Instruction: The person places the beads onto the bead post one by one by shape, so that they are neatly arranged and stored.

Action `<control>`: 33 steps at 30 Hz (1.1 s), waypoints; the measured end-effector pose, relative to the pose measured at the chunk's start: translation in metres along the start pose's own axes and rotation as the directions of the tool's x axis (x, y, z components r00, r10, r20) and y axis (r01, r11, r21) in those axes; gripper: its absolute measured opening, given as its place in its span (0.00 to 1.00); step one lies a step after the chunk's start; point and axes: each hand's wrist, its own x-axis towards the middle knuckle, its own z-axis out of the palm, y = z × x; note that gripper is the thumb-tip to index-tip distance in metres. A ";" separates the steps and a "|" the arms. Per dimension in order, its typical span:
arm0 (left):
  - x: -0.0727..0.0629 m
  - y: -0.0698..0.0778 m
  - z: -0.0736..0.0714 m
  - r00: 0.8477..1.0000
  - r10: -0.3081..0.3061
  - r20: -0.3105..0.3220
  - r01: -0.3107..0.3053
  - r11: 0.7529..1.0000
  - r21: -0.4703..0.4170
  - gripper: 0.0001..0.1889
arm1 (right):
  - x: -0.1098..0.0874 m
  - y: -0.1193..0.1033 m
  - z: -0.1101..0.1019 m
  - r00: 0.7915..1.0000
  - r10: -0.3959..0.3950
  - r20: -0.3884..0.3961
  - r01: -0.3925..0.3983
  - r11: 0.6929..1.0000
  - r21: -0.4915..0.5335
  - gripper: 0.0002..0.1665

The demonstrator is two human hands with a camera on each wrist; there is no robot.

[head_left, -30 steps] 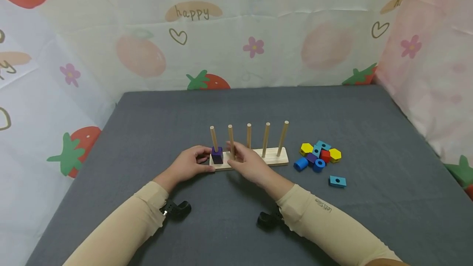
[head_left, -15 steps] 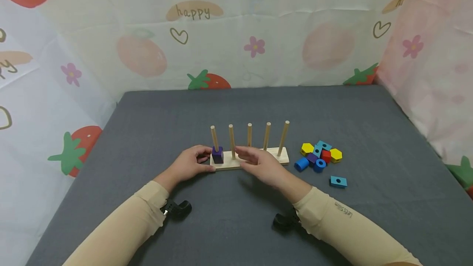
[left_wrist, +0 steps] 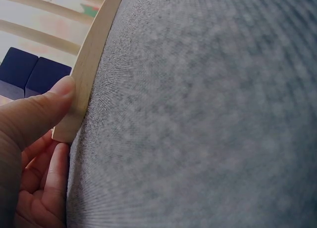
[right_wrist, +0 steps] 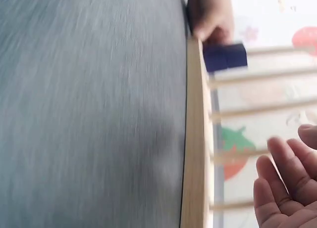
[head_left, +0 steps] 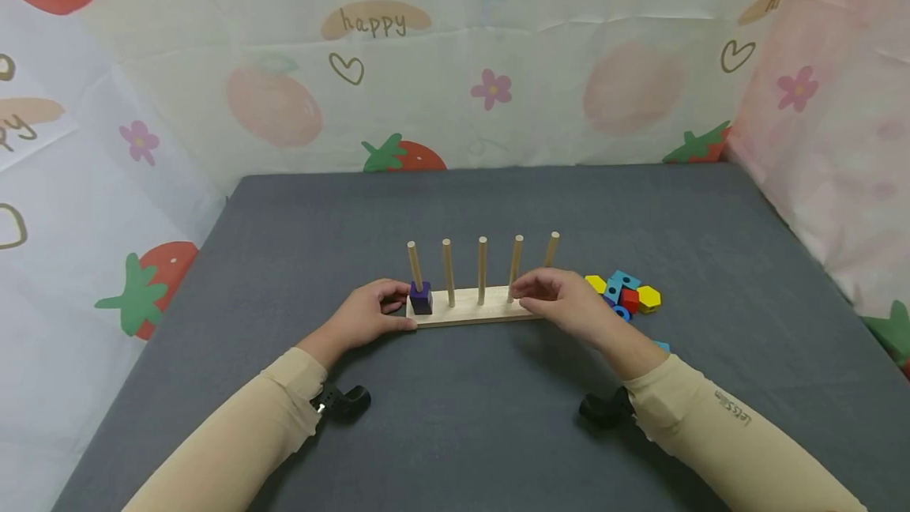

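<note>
A wooden peg board (head_left: 465, 309) with several upright pegs lies on the grey table. Two dark purple square blocks (left_wrist: 48, 77) are stacked on its leftmost peg, looking like a single purple block (head_left: 421, 299) in the head view. My left hand (head_left: 366, 310) grips the board's left end, thumb on the front edge and fingers round the end. Over the board's right part, near the last two pegs, hovers my right hand (head_left: 569, 306). In the right wrist view its fingers (right_wrist: 285, 163) are loosely bent with nothing between them.
Right of the board is a pile of loose blocks, among them a yellow hexagon (head_left: 648, 299), a red block (head_left: 629, 300) and a light blue block (head_left: 626, 279). My right hand and wrist partly cover the pile. A flat light blue block (head_left: 663, 346) is mostly hidden behind the wrist.
My right hand has moved right along the board, from beside the second peg to near the last two. The left hand stays at the board's end, and the purple blocks have not moved.
</note>
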 end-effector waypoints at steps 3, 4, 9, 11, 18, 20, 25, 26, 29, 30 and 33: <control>0.000 -0.001 0.000 1.000 -0.005 -0.003 0.005 1.000 0.002 0.28 | -0.004 0.008 -0.014 0.999 0.027 -0.035 -0.027 0.999 -0.022 0.13; 0.000 -0.001 0.000 1.000 -0.004 -0.002 0.004 1.000 0.005 0.28 | -0.005 0.010 -0.018 0.998 0.034 -0.045 -0.035 0.999 -0.024 0.13; 0.001 -0.002 0.001 1.000 -0.009 0.003 0.009 1.000 0.002 0.28 | -0.013 0.022 -0.044 0.992 0.091 -0.087 -0.099 0.991 -0.090 0.13; 0.001 -0.002 0.000 1.000 -0.010 0.005 0.010 1.000 0.001 0.28 | -0.016 0.027 -0.055 0.988 0.122 -0.094 -0.132 0.984 -0.121 0.14; 0.001 -0.002 0.000 1.000 -0.011 0.004 0.011 1.000 0.007 0.29 | -0.023 0.039 -0.081 0.974 0.212 -0.076 -0.221 0.965 -0.140 0.16; 0.000 -0.002 -0.001 1.000 -0.009 0.003 0.008 1.000 0.011 0.29 | -0.023 0.041 -0.083 0.973 0.220 -0.072 -0.229 0.959 -0.169 0.16; 0.001 -0.002 -0.001 1.000 -0.009 0.000 0.009 1.000 0.016 0.29 | -0.021 0.043 -0.084 0.975 0.218 -0.040 -0.220 0.940 -0.260 0.17; 0.001 -0.002 -0.001 1.000 -0.010 0.000 0.010 1.000 0.015 0.28 | -0.020 0.043 -0.084 0.975 0.219 -0.031 -0.219 0.936 -0.277 0.17; 0.001 -0.003 -0.001 1.000 -0.010 0.001 0.010 1.000 0.011 0.28 | -0.018 0.042 -0.084 0.973 0.229 -0.006 -0.218 0.921 -0.323 0.16; 0.001 -0.003 -0.001 1.000 -0.010 0.002 0.010 1.000 0.010 0.28 | -0.018 0.042 -0.084 0.973 0.232 0.002 -0.218 0.917 -0.333 0.15; 0.002 -0.004 0.000 1.000 -0.013 0.003 0.013 1.000 0.005 0.28 | -0.018 0.042 -0.084 0.971 0.237 0.019 -0.214 0.905 -0.368 0.15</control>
